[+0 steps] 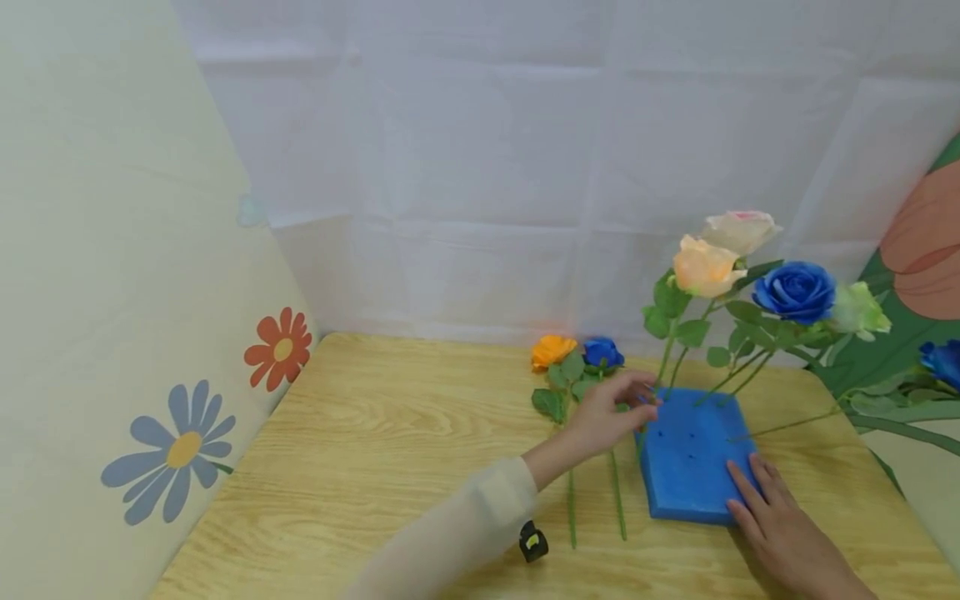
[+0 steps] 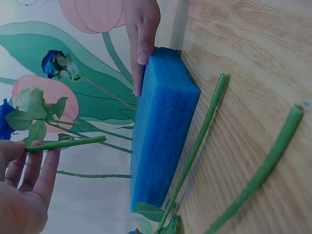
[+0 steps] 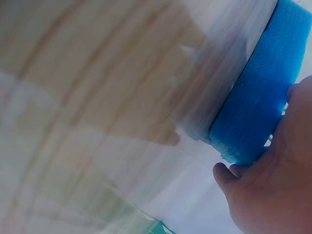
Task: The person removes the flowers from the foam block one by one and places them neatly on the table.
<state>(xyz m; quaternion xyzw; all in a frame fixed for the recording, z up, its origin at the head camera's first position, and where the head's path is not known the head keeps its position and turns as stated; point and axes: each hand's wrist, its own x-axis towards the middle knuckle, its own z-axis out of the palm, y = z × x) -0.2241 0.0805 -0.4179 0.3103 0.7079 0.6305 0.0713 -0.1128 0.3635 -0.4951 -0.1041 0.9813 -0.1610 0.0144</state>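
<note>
In the head view my left hand pinches the green stem of a rose over the left edge of a blue foam block; the peach rose stands above that hand. The left wrist view shows the held stem between thumb and fingers, its cut end free beside the block. My right hand rests with extended fingers on the block's near right corner. Stuck in the block are a white-pink rose, a blue rose, a pale green-white rose and a blue rose leaning far right.
Left of the block, an orange rose and a blue rose lie on the wooden table, stems toward the near edge. A small black object shows beside the left sleeve. A white cloth hangs behind.
</note>
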